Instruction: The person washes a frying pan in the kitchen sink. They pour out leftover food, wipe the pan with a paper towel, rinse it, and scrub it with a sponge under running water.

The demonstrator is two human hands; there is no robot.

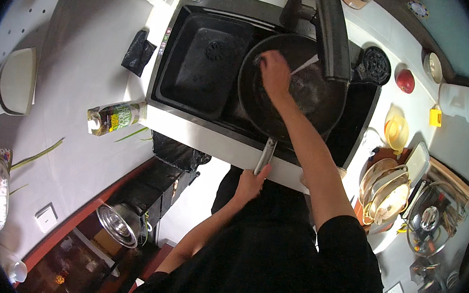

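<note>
A dark wok (319,99) rests tilted over the right basin of the black double sink (236,123). My left hand (251,185) grips its metal handle (266,151) at the front edge of the counter. Inside the wok, my right hand (274,72) is bunched against the left part of the inner wall, slightly blurred. A small greyish scrubber (258,60) shows at its fingertips, mostly hidden by the hand. From the black faucet (332,37), a thin stream of water (306,64) runs into the wok, beside my right hand.
Left of the sink stand a coconut water carton (116,118) and a black cloth-like piece (139,53). To the right are a red fruit (405,81), a yellow funnel-shaped item (396,132), stacked dishes (385,190) and a glass lid (431,218). The faucet overhangs the wok.
</note>
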